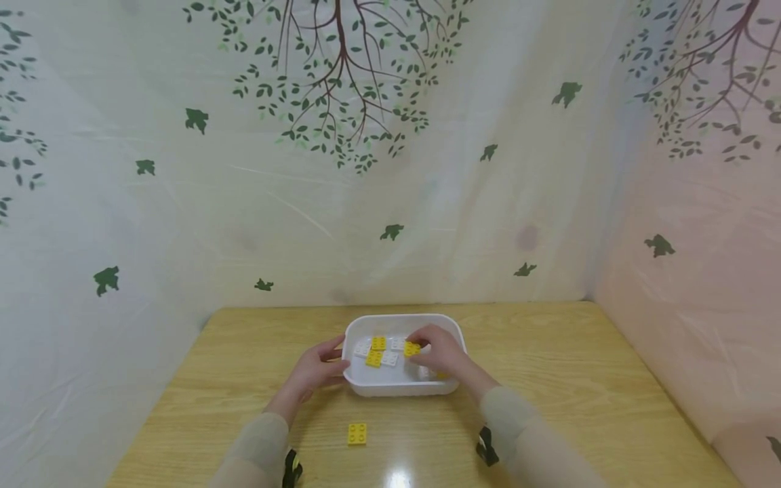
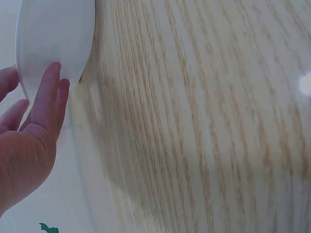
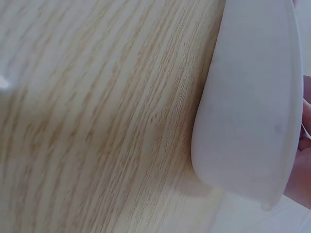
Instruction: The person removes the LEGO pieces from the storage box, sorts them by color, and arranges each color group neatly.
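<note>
A white plastic tub (image 1: pixel 405 391) holds several white and yellow toy bricks, among them a yellow one (image 1: pixel 374 358) and a white one (image 1: pixel 389 358). My right hand (image 1: pixel 441 349) reaches over the tub's right side and pinches a yellow brick (image 1: pixel 411 348) between thumb and fingers. In the right wrist view the tub wall (image 3: pixel 248 107) hides most of that hand. At the tub's left end rests my left hand (image 1: pixel 316 366). Its fairly straight fingers (image 2: pixel 46 97) touch the outer wall (image 2: pixel 58 34) in the left wrist view.
A single yellow brick (image 1: pixel 356 434) lies on the wooden table (image 1: pixel 244 379) in front of the tub. Behind the table hangs a pale sheet (image 1: pixel 274 224) printed with branches and birds. Another sheet (image 1: pixel 671 305) borders the right side.
</note>
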{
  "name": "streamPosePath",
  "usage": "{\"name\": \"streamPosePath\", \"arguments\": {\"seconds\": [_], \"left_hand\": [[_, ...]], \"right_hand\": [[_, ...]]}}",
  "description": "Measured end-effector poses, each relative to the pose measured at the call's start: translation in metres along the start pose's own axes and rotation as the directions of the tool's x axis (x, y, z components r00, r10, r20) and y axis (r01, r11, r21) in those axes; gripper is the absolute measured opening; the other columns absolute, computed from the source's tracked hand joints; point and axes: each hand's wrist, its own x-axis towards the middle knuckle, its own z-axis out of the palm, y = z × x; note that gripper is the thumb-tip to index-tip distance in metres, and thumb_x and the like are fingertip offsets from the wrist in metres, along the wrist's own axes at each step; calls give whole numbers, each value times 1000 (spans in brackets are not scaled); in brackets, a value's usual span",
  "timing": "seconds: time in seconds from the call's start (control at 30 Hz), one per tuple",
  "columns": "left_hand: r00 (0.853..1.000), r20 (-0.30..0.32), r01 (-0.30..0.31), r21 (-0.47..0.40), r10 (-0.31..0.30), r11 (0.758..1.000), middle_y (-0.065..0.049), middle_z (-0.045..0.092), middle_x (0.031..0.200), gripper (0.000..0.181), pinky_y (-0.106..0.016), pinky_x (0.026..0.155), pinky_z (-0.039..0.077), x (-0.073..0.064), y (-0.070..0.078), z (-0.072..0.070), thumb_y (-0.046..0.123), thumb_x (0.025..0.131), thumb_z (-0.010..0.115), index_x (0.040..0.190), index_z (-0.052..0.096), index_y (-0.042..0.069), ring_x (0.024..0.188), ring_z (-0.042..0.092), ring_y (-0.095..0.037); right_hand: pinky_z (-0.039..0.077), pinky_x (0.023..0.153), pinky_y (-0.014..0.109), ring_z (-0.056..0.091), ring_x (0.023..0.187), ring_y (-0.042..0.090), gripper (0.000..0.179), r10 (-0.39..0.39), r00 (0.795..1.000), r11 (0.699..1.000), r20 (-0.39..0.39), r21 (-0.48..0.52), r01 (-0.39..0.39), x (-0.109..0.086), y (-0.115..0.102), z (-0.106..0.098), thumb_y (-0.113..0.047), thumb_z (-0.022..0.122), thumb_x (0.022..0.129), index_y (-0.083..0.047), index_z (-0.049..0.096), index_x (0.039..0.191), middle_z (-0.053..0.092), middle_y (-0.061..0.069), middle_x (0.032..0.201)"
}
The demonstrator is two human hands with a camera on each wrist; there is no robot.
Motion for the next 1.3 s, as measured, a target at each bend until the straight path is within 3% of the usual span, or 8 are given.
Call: {"name": "streamPosePath", "arguments": {"seconds": [0.2, 0.6, 1.1, 1.3], "left_hand": [[1000, -7, 0, -4, 0, 1000, -30, 53, 134, 62, -43, 81, 60, 2, 0, -1, -3, 91, 67, 148, 44, 4, 106, 65, -35], [1000, 9, -8, 2, 8, 1000, -33, 51, 135, 63, -44, 82, 60, -1, 3, -1, -4, 91, 66, 149, 42, 1, 107, 64, -39], [1000, 9, 4, 28, -5, 1000, -30, 53, 135, 63, -45, 82, 60, 0, 4, -1, 0, 91, 68, 149, 44, 6, 107, 65, -36], [1000, 8, 4, 20, -4, 1000, -30, 53, 135, 63, -44, 82, 60, 3, 2, -2, 0, 91, 68, 149, 44, 5, 107, 65, -36]], "right_hand": [[54, 90, 41, 59, 93, 18, 29, -46, 999, 998, -3, 41, 46, -10, -2, -3, -9, 82, 79, -6, 73, 107, 65, 0, 97], [54, 93, 41, 59, 95, 17, 28, -49, 999, 997, -6, 56, 49, -22, -10, -8, -9, 82, 81, -7, 72, 107, 63, 0, 100], [55, 87, 35, 59, 92, 15, 25, -199, 980, 980, 20, 30, 198, -41, -22, -10, -11, 82, 81, -10, 71, 104, 63, -6, 98], [55, 86, 32, 58, 93, 12, 26, -213, 977, 976, 23, 47, 212, -50, -27, -7, -11, 81, 81, -12, 71, 105, 63, -8, 100]]}}
